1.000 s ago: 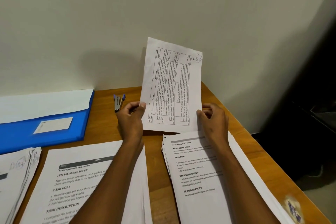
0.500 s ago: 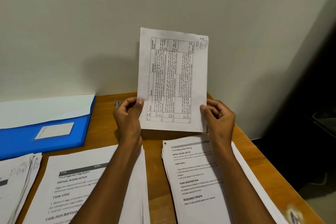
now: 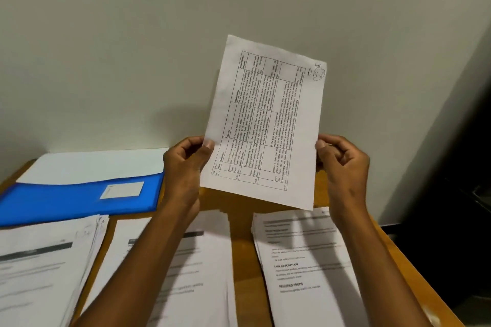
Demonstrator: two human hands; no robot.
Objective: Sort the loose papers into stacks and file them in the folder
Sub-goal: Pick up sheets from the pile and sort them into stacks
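Sheet (image 3: 265, 125) being read mid-sort, left hand (image 3: 186, 164) and right hand (image 3: 342, 164) pinching its side edges
Next move is likely calling for matching it to one of three stacks (image 3: 305, 260), folder (image 3: 79, 199) waiting

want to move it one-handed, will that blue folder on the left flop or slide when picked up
The blue folder looks thin and flat, so probably light and bendy. Its cover looks smooth, likely slippery on the wooden table. Its white sheet sticks out and might slip.

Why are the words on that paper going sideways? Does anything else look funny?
The sheet is held upright, but its table is printed the other way, so the text runs sideways. The left hand and right hand pinch its edges, and it tilts slightly. The leftmost stack has fanned, uneven edges.
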